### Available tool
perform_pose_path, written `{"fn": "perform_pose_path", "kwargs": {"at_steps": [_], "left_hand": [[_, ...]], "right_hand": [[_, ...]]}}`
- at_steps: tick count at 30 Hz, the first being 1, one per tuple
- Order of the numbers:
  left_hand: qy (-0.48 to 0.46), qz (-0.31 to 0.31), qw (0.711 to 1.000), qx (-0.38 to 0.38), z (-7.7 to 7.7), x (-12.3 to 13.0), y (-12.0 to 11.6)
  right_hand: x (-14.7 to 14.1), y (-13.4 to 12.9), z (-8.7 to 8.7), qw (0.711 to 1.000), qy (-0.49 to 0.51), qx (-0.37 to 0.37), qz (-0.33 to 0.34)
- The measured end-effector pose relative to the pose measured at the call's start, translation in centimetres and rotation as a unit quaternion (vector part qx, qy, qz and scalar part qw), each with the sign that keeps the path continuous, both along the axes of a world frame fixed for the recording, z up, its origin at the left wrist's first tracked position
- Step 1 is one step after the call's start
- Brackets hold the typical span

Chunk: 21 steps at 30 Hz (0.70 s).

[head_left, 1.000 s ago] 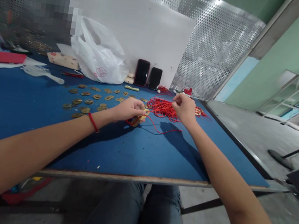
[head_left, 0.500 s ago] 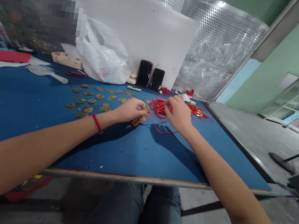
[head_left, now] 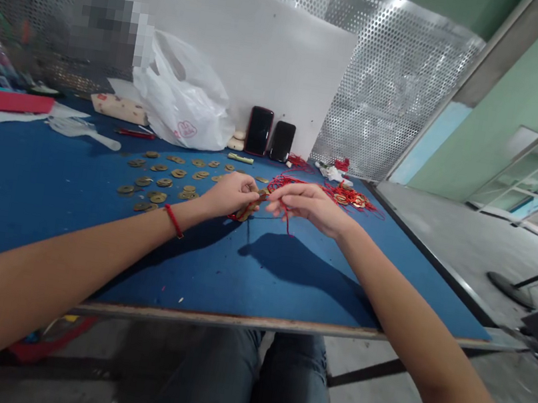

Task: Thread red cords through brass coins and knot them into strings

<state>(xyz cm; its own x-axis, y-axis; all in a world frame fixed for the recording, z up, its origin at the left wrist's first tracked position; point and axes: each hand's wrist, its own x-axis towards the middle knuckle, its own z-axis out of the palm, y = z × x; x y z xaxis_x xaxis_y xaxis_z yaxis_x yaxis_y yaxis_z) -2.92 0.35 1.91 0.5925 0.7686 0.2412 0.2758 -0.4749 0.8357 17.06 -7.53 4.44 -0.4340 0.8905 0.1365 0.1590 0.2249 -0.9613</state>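
Note:
My left hand (head_left: 233, 195), with a red bracelet on its wrist, is closed on a few brass coins (head_left: 246, 211) and red cord just above the blue table. Close beside it on the right, my right hand (head_left: 306, 205) has its fingers bent around a red cord (head_left: 288, 220), whose end hangs below them. Small stacks of brass coins (head_left: 164, 182) lie left of my left hand. Behind my right hand is a tangle of red cords (head_left: 282, 180), partly hidden by it. More red cords with coins (head_left: 357, 200) lie farther right.
Along the back of the blue table (head_left: 247, 279) stand a white plastic bag (head_left: 188, 98) and two dark phones (head_left: 259, 131) (head_left: 282, 141). A yellowish marker (head_left: 240, 158) lies before them. A whitish plastic tool (head_left: 85, 130) and red folders (head_left: 11, 101) are at the left.
My right hand has moved left and slightly down, close to my left hand. The cord that looped between the hands now hangs short below my right fingers. My left hand has barely moved.

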Motion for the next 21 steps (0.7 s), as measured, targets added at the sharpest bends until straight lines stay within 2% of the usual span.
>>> {"fn": "perform_pose_path", "kwargs": {"at_steps": [4, 8, 11, 15, 21], "left_hand": [[-0.009, 0.002, 0.999, -0.032, 0.1, 0.1, -0.4], [-0.013, -0.008, 0.999, -0.039, 0.1, 0.2, -0.4], [0.001, -0.015, 1.000, -0.015, -0.1, 0.3, -0.5], [0.045, -0.012, 0.998, 0.036, -0.2, 0.2, -0.5], [0.060, -0.017, 0.995, 0.081, -0.2, 0.1, -0.5]], "right_hand": [[0.6, 0.0, 0.8, 0.988, 0.102, 0.057, -0.099], [1.0, 0.5, 0.9, 0.966, 0.115, 0.122, -0.197], [1.0, 0.7, 0.9, 0.952, 0.105, 0.154, -0.243], [0.1, 0.5, 0.4, 0.960, -0.004, 0.154, -0.234], [-1.7, 0.0, -0.7, 0.969, -0.174, 0.103, -0.140]]}}
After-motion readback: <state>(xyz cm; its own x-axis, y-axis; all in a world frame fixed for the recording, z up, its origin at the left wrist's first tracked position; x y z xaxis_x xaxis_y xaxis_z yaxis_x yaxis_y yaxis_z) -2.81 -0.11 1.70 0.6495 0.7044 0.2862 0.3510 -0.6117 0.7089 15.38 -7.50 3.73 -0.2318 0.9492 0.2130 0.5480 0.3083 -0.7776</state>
